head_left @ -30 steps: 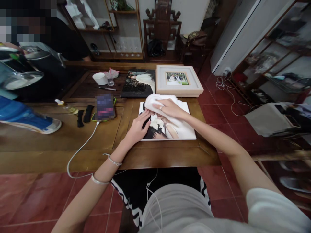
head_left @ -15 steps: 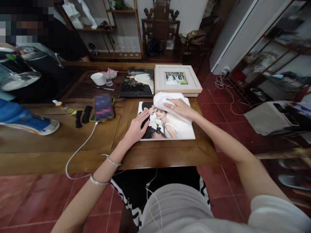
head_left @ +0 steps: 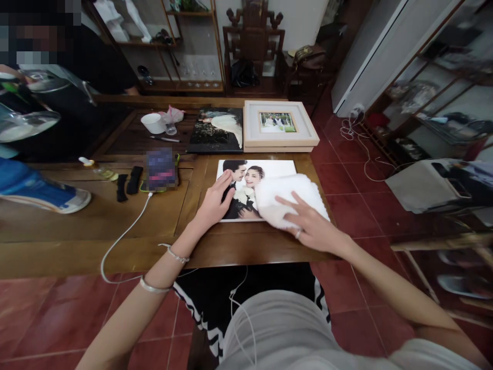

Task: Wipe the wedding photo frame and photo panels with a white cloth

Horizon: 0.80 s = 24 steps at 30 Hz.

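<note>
Moved: cloth point(head_left: 268, 200), from far side of photo point(head_left: 246, 198) to near right corner, where your work now seems centred. Worktop point(head_left: 246, 246): bears the photo, flat, before you. Right hand point(head_left: 314, 226): fingers spread over the cloth. Left hand point(head_left: 215, 204): fingers extended on the photo's left side, gripping nothing.

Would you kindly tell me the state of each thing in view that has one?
Photo: face up, partly covered
Cloth: spread over the photo's right side
Left hand: open, resting on the photo's left side
Right hand: open, spread on the cloth
Phone: lying flat, plugged in
Cable: connected to the phone
Frame: lying face up
Dark photo: lying face up
Bottle: dropper top on
Pen: lying down
</note>
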{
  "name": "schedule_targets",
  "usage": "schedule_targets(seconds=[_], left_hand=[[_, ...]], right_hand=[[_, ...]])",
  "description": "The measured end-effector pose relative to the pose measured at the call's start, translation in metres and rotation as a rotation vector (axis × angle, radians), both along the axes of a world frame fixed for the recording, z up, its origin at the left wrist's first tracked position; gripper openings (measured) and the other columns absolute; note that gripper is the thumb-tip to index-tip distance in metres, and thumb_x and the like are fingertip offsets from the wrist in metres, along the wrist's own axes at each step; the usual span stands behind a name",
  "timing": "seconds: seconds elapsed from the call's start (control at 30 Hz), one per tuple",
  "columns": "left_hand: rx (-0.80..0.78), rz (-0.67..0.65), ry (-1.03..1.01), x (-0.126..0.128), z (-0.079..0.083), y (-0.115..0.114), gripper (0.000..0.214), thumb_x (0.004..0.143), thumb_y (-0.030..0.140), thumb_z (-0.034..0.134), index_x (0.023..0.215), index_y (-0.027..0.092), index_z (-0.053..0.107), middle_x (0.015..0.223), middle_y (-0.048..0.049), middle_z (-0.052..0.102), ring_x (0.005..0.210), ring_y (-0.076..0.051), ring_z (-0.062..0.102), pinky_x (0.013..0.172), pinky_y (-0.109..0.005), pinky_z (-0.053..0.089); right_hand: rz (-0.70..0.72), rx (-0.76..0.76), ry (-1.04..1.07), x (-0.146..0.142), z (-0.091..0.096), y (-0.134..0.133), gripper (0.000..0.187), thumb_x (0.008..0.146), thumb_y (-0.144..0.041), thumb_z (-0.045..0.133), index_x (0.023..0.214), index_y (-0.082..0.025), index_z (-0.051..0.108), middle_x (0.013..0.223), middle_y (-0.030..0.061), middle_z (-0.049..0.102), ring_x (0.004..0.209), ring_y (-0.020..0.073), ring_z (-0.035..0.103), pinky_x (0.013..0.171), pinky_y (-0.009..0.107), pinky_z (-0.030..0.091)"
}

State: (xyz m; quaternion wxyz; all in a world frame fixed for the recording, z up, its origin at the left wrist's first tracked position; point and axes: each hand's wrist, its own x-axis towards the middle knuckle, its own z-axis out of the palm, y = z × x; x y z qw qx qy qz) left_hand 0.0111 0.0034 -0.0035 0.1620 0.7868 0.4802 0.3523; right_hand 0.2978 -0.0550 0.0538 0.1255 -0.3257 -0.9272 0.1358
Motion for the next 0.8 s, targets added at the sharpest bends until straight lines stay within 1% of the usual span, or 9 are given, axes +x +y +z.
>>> schedule_targets(seconds=[0.1, 0.2, 0.3, 0.4, 0.5, 0.57, 0.67, 0.73, 0.8], left_hand=[[-0.006, -0.013, 0.019, 0.0, 0.001, 0.0, 0.048, 0.097, 0.034, 0.043, 0.134, 0.007, 0.052, 0.146, -0.0183, 0.044, 0.139, -0.025, 0.038, 0.116, -0.044, 0.031], [0.005, -0.019, 0.035, -0.001, 0.001, 0.001, 0.049, 0.096, 0.034, 0.045, 0.136, 0.007, 0.051, 0.146, -0.0185, 0.044, 0.139, -0.026, 0.038, 0.116, -0.046, 0.031], [0.009, -0.023, 0.035, -0.002, 0.0, 0.001, 0.048, 0.096, 0.035, 0.044, 0.137, 0.011, 0.051, 0.147, -0.0164, 0.044, 0.139, -0.026, 0.038, 0.116, -0.048, 0.031], [0.007, -0.023, 0.03, -0.002, -0.001, 0.002, 0.047, 0.096, 0.037, 0.044, 0.136, 0.012, 0.052, 0.147, -0.0163, 0.044, 0.139, -0.026, 0.038, 0.116, -0.048, 0.031], [0.006, -0.022, 0.03, -0.003, -0.002, 0.002, 0.048, 0.096, 0.037, 0.045, 0.135, 0.01, 0.052, 0.146, -0.0174, 0.045, 0.139, -0.026, 0.038, 0.116, -0.046, 0.031], [0.006, -0.019, 0.023, -0.003, -0.002, 0.002, 0.047, 0.096, 0.037, 0.045, 0.136, 0.012, 0.052, 0.146, -0.0163, 0.045, 0.139, -0.026, 0.039, 0.116, -0.046, 0.031], [0.008, -0.012, 0.01, -0.002, -0.002, 0.002, 0.046, 0.096, 0.036, 0.045, 0.135, 0.014, 0.052, 0.146, -0.0148, 0.045, 0.138, -0.025, 0.039, 0.116, -0.047, 0.032], [0.008, -0.01, 0.01, -0.002, -0.002, 0.002, 0.046, 0.096, 0.036, 0.045, 0.135, 0.014, 0.052, 0.146, -0.0148, 0.045, 0.138, -0.025, 0.039, 0.115, -0.048, 0.032], [0.009, -0.009, 0.013, -0.002, -0.002, 0.002, 0.046, 0.096, 0.035, 0.045, 0.135, 0.013, 0.052, 0.147, -0.0148, 0.045, 0.139, -0.025, 0.039, 0.116, -0.048, 0.031]], right_hand=[[0.104, -0.029, -0.035, -0.006, 0.006, -0.022, 0.018, 0.087, -0.015, 0.049, 0.094, -0.017, 0.065, 0.144, 0.0181, 0.048, 0.141, 0.0266, 0.033, 0.118, 0.056, 0.021], [0.064, -0.072, -0.025, -0.003, 0.008, -0.01, 0.022, 0.091, -0.018, 0.046, 0.101, -0.02, 0.066, 0.142, 0.0109, 0.052, 0.141, 0.025, 0.035, 0.117, 0.053, 0.028], [-0.054, -0.119, -0.006, 0.003, 0.004, 0.029, 0.028, 0.096, -0.028, 0.043, 0.11, -0.023, 0.066, 0.14, 0.0063, 0.055, 0.142, 0.0291, 0.032, 0.111, 0.054, 0.035], [-0.199, -0.133, 0.004, 0.007, -0.001, 0.078, 0.035, 0.098, -0.039, 0.041, 0.115, -0.022, 0.067, 0.135, 0.0062, 0.059, 0.142, 0.0343, 0.03, 0.108, 0.055, 0.035], [-0.345, -0.118, 0.07, 0.004, -0.002, 0.118, 0.04, 0.097, -0.045, 0.042, 0.116, -0.02, 0.066, 0.134, 0.0083, 0.06, 0.136, 0.0359, 0.04, 0.106, 0.054, 0.035], [-0.39, -0.122, 0.121, 0.0, 0.0, 0.131, 0.04, 0.097, -0.046, 0.041, 0.113, -0.02, 0.068, 0.13, 0.0085, 0.063, 0.131, 0.0357, 0.046, 0.105, 0.052, 0.036], [-0.397, -0.125, 0.107, -0.008, 0.003, 0.124, 0.04, 0.098, -0.044, 0.04, 0.113, -0.02, 0.067, 0.124, 0.0093, 0.066, 0.129, 0.0365, 0.048, 0.105, 0.053, 0.036], [-0.36, -0.115, 0.057, -0.012, 0.003, 0.104, 0.038, 0.097, -0.04, 0.041, 0.116, -0.019, 0.066, 0.12, 0.0108, 0.068, 0.129, 0.0372, 0.049, 0.105, 0.056, 0.036], [-0.26, -0.095, 0.03, -0.015, 0.002, 0.076, 0.033, 0.096, -0.032, 0.042, 0.114, -0.02, 0.066, 0.122, 0.0109, 0.066, 0.131, 0.0361, 0.047, 0.105, 0.057, 0.037]])
